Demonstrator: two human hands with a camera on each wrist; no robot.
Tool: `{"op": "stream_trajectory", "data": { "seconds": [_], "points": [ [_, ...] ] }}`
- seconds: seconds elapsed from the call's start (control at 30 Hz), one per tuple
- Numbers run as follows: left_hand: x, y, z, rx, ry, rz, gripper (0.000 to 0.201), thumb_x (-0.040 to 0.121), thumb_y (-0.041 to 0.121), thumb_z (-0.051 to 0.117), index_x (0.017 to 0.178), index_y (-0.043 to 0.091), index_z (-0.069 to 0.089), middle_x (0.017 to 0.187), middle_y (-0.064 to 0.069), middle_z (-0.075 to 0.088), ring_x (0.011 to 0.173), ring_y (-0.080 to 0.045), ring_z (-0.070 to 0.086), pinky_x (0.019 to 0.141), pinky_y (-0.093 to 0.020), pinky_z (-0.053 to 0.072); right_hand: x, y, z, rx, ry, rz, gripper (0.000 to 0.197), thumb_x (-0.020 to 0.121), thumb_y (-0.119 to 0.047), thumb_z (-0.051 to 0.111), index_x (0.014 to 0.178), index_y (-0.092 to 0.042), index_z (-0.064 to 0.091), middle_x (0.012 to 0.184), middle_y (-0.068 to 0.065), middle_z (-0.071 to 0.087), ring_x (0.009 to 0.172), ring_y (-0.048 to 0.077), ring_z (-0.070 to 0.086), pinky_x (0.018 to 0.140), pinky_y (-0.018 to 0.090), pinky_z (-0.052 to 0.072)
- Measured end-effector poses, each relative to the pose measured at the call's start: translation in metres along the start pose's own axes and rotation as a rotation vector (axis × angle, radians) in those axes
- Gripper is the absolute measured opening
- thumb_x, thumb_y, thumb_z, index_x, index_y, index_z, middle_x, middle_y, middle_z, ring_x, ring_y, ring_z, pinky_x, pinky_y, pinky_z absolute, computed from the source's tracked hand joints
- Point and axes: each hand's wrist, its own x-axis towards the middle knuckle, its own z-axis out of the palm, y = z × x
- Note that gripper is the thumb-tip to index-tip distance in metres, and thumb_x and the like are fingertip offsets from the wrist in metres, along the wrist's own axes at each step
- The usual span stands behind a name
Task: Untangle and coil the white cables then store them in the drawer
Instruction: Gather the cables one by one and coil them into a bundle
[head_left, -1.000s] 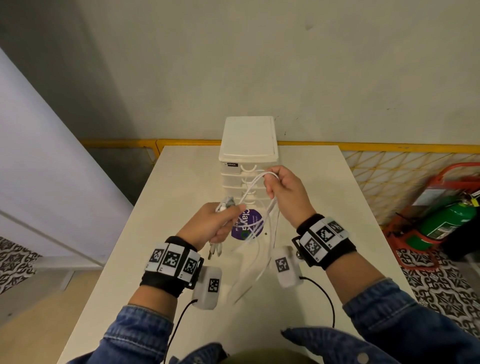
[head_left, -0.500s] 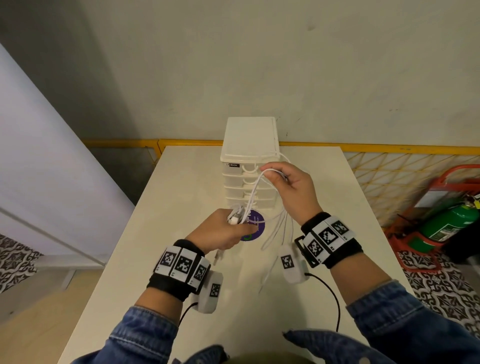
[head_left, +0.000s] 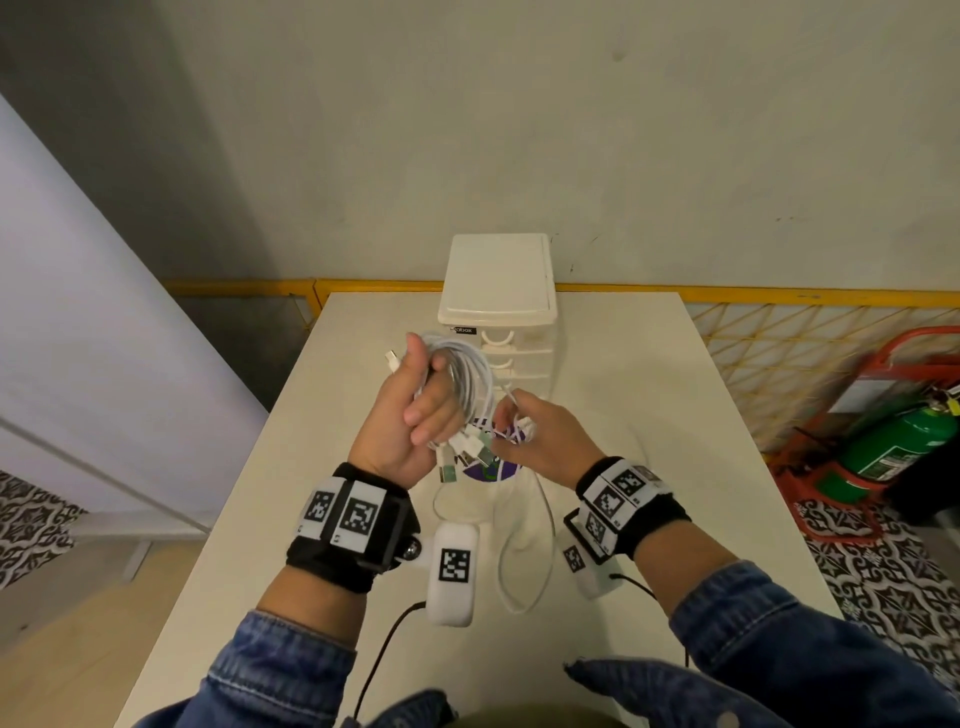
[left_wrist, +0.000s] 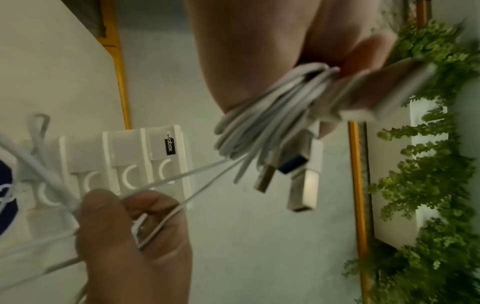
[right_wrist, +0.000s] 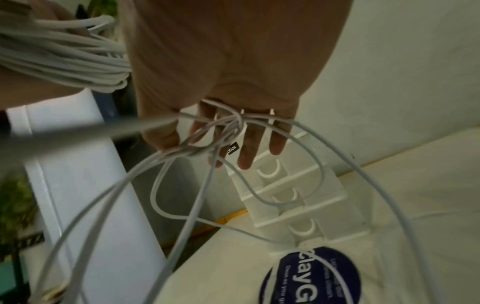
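Left hand (head_left: 415, 415) grip was clamped round the coil of white cables (head_left: 467, 379), USB plugs (left_wrist: 301, 185) dangling below the fist. Right hand (head_left: 540, 441) grip pinched the loose strands (right_wrist: 207, 185) still trailing to the bench (head_left: 649, 389). Since a second ago the left hand rose and the loops moved onto it; coiling looked well advanced. The drawer unit (head_left: 498, 291) stood just behind, all drawers closed; storing not yet begun.

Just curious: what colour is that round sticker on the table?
The round sticker is dark purple-blue with white lettering, clearest in the right wrist view.
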Motion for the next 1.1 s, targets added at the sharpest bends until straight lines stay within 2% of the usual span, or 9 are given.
{"op": "stream_trajectory", "data": {
  "seconds": [0.13,0.2,0.27,0.4,0.53,0.73,0.83,0.93,1.1],
  "points": [
    [0.001,0.011,0.002,-0.092,-0.056,-0.001,0.03,0.084,0.041,0.063,0.075,0.012,0.062,0.035,0.008,0.048,0.024,-0.004,0.034,0.031,-0.014,0.031,0.0,0.0,0.004,0.135,-0.034,0.067,0.028,0.073,-0.03,0.076,0.094,-0.027,0.058,0.09,-0.01,0.061,0.082,0.004,0.057,0.076,0.022,0.042],
    [0.002,0.019,0.001,-0.105,-0.059,-0.011,0.03,0.087,0.038,0.06,0.075,0.011,0.061,0.036,0.007,0.049,0.026,-0.003,0.042,0.032,-0.015,0.029,-0.001,0.003,0.007,0.179,0.02,0.048,0.055,0.07,-0.034,0.078,0.119,-0.03,0.052,0.114,-0.008,0.055,0.1,0.002,0.054,0.084,0.016,0.041],
    [0.001,0.026,-0.003,-0.102,-0.057,-0.026,0.03,0.089,0.037,0.058,0.074,0.011,0.06,0.036,0.006,0.049,0.027,-0.004,0.045,0.033,-0.016,0.027,-0.003,0.008,0.007,0.17,0.146,-0.025,0.063,0.072,-0.033,0.077,0.127,-0.031,0.048,0.127,-0.007,0.048,0.113,0.0,0.048,0.094,0.01,0.038],
    [-0.003,0.032,-0.007,-0.045,0.014,-0.022,0.035,0.091,0.039,0.049,0.071,0.012,0.06,0.034,0.007,0.045,0.025,-0.004,0.037,0.032,-0.016,0.022,-0.006,0.016,0.005,0.159,0.31,-0.067,0.025,0.087,-0.02,0.062,0.111,-0.019,0.067,0.119,-0.004,0.062,0.112,0.007,0.056,0.102,0.02,0.04],
    [-0.007,0.031,-0.014,0.092,0.21,0.001,0.043,0.097,0.036,0.035,0.066,0.014,0.055,0.033,0.008,0.037,0.024,-0.004,0.032,0.031,-0.016,0.02,-0.013,0.02,-0.001,0.247,0.379,-0.027,0.022,0.093,-0.02,0.053,0.11,-0.019,0.066,0.112,-0.009,0.065,0.105,-0.011,0.055,0.094,0.008,0.039],
    [-0.012,0.029,-0.035,0.199,0.486,0.035,0.031,0.098,0.028,0.041,0.069,0.016,0.044,0.037,0.008,0.032,0.028,-0.005,0.028,0.031,-0.017,0.026,-0.017,0.03,-0.011,0.244,0.541,0.048,0.021,0.095,-0.017,0.049,0.092,-0.02,0.069,0.096,0.001,0.068,0.092,0.014,0.063,0.085,0.019,0.046],
    [-0.011,0.02,-0.038,0.333,0.58,0.028,0.031,0.096,0.028,0.046,0.069,0.015,0.046,0.039,0.005,0.033,0.03,-0.008,0.027,0.032,-0.018,0.024,-0.017,0.022,-0.014,0.429,0.52,0.081,0.022,0.096,-0.016,0.046,0.091,-0.019,0.067,0.089,0.002,0.069,0.084,0.015,0.065,0.082,0.026,0.05],
    [-0.011,0.003,-0.038,0.536,0.648,-0.017,0.03,0.093,0.032,0.054,0.068,0.014,0.05,0.044,0.001,0.033,0.033,-0.012,0.027,0.036,-0.022,0.023,-0.015,0.008,-0.016,0.552,0.406,0.048,0.024,0.097,-0.014,0.042,0.097,-0.008,0.065,0.093,0.003,0.07,0.089,0.01,0.067,0.083,0.021,0.051],
    [-0.01,-0.015,-0.027,0.729,0.598,-0.13,0.046,0.077,0.05,0.067,0.078,0.005,0.061,0.041,0.002,0.034,0.034,-0.014,0.027,0.036,-0.022,0.021,-0.015,-0.01,-0.008,0.595,0.211,-0.001,0.022,0.097,-0.016,0.043,0.098,-0.015,0.065,0.098,-0.001,0.07,0.096,0.009,0.067,0.086,0.023,0.052]
  ]
}}
